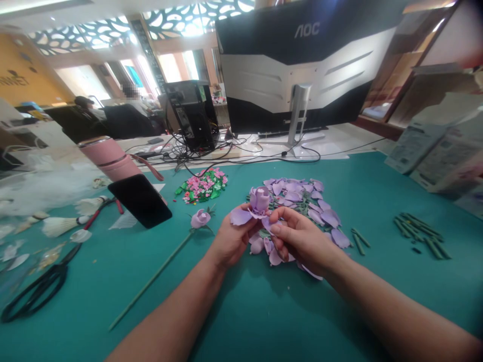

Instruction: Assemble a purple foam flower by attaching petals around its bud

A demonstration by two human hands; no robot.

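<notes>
A partly petalled purple flower [259, 200] is upright in my left hand [231, 240], whose fingers are wrapped round its underside. My right hand [298, 234] pinches a purple petal [267, 224] at the flower's lower right side. Behind and beneath my hands, a pile of loose purple petals [315, 215] with green pieces among them lies on the green mat [241, 311]. To the left of my hands, a finished-looking purple flower [200, 218] on a long green stem [151, 280] rests on the mat.
Short green stem pieces [418, 229] lie at the right. Pink and green small parts [206, 185] are heaped behind my left hand. A black phone [140, 201], pink bottle [107, 157] and black scissors [41, 291] are at the left. Behind stand a monitor [264, 78] and boxes [441, 146].
</notes>
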